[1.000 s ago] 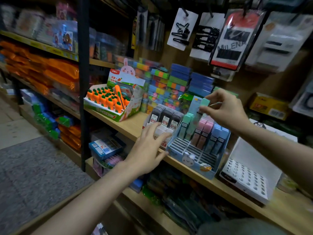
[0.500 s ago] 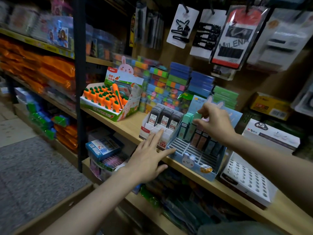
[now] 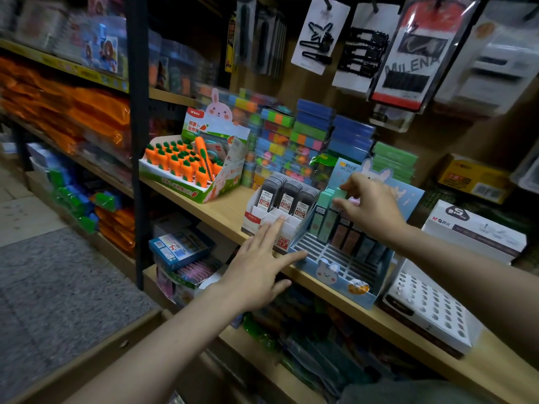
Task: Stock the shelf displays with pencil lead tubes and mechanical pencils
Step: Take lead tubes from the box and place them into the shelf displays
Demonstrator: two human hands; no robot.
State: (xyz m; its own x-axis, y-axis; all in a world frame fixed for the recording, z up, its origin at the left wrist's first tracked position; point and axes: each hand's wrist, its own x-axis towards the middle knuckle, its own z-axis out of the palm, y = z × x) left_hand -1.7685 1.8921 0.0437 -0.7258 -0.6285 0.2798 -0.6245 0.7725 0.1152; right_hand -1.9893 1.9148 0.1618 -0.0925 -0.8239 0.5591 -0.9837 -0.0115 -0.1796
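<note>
Pale wood makes up the shelf (image 3: 221, 211) that carries the displays. Near its front edge stands a white display box (image 3: 264, 223) holding three rows of dark pencil lead tubes (image 3: 287, 196) with red and white labels. Touching its right side is a light blue rabbit display (image 3: 329, 269) with slotted compartments; mint, pink and blue lead tubes (image 3: 325, 220) stand upright in its rear slots, while the front slots show only bare dividers.

Stretched forward with fingers straight and spread, the left hand (image 3: 258, 266) holds nothing, its fingertips reaching the front of the white display box and the near left corner of the blue one. Over the rear slots, the right hand (image 3: 370, 204) pinches the top of a mint green tube (image 3: 339, 193) between thumb and fingers.

Further left along the shelf sits a carton of carrot-shaped items (image 3: 180, 163), and colourful stacked packs (image 3: 294, 141) line the back edge. A white perforated box (image 3: 428, 304) rests towards the right end.
</note>
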